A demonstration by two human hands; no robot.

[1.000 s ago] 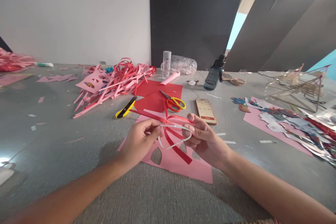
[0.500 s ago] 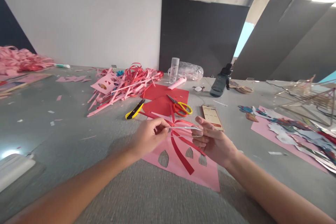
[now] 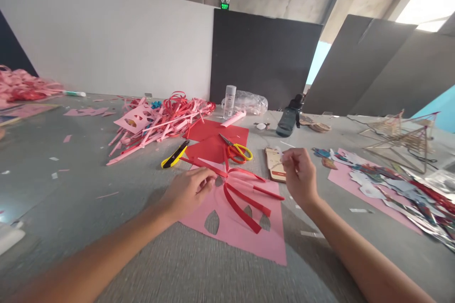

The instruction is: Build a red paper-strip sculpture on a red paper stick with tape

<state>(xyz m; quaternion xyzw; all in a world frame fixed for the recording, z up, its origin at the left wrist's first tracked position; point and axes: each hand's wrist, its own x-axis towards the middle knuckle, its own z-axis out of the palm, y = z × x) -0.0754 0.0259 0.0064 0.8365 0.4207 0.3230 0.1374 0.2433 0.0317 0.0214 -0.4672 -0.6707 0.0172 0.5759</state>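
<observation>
My left hand (image 3: pixel 192 188) hovers over the left side of a pink paper sheet (image 3: pixel 249 244) with leaf-shaped holes. Its fingers are curled in a pinch beside a bunch of red paper strips (image 3: pixel 245 210); what lies between the tips is hidden. My right hand (image 3: pixel 301 173) is raised at the sheet's right, fingers closed, overlapping the edge of a phone (image 3: pixel 273 164). A faint whitish bit shows at its fingertips, too small to name. The strips spread out from one gathered point on the pink sheet.
Beyond the sheet are scissors (image 3: pixel 239 152), red paper (image 3: pixel 204 147) and a yellow cutter (image 3: pixel 174 155). A strip heap (image 3: pixel 170 118) is at back left. A bottle (image 3: pixel 288 118) stands at back right, paper cutouts (image 3: pixel 387 189) at right.
The thin pale strip stretched between my hands is no longer seen there. My right hand has moved right, away from my left, and its fingers have closed. The view has shifted slightly.
</observation>
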